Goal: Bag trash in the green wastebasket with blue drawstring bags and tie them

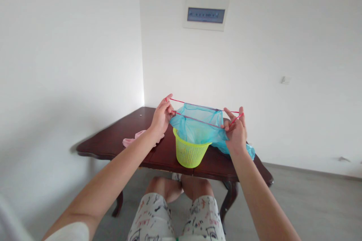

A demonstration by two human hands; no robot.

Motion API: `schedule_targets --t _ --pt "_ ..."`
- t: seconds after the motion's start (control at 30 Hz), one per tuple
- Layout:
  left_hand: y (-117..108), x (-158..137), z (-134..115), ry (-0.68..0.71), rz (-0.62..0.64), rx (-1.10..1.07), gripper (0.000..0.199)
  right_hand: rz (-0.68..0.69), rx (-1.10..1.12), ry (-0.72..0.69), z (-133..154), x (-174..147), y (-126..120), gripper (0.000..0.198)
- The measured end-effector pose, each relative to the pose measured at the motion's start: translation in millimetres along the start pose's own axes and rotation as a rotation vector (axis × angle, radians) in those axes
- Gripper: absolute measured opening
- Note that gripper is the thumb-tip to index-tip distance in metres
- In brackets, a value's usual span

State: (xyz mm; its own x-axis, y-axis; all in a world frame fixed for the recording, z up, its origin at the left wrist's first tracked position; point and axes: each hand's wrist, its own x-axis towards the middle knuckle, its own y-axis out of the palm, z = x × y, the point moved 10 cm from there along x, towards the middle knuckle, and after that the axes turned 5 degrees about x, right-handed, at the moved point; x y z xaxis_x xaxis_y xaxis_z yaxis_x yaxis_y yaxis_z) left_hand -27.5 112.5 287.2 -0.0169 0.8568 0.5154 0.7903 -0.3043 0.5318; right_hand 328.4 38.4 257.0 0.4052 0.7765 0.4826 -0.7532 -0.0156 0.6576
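Observation:
A thin blue drawstring garbage bag (202, 126) is stretched across the top of a yellow-green mesh wastebasket (192, 153), its lower part hanging inside. The bag's red drawstring (198, 105) runs taut in two lines between my hands. My left hand (163, 113), left of the basket, has its fingers hooked through the string loop. On the other side, my right hand (236, 130) holds the opposite loop over spread fingers, close to the bag's edge. The bag's mouth gapes between the two strings. Its bottom is hidden in the basket.
The basket stands at the front of a dark wooden table (113, 139). Pink cloth (130, 142) lies left of it, partly behind my left forearm. More blue plastic (250, 151) rests on the right. White walls meet behind, with an electrical panel (206, 15) above.

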Motion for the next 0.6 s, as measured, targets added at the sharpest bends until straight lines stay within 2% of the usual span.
schedule_targets --t 0.13,0.27,0.4,0.6 --pt "-8 -2 -4 -0.023 -0.018 -0.049 0.045 -0.093 0.024 -0.035 -5 4 -19 0.103" --pt "-15 2 4 0.021 -0.006 -0.061 0.061 -0.164 0.041 -0.006 -24 7 -32 0.116" --pt "-17 4 10 0.086 -0.043 -0.010 0.078 -0.121 0.044 -0.013 -30 5 -27 0.127" --pt "4 -1 13 0.024 -0.014 -0.150 0.093 -0.083 -0.119 -0.069 -22 -1 -20 0.125"
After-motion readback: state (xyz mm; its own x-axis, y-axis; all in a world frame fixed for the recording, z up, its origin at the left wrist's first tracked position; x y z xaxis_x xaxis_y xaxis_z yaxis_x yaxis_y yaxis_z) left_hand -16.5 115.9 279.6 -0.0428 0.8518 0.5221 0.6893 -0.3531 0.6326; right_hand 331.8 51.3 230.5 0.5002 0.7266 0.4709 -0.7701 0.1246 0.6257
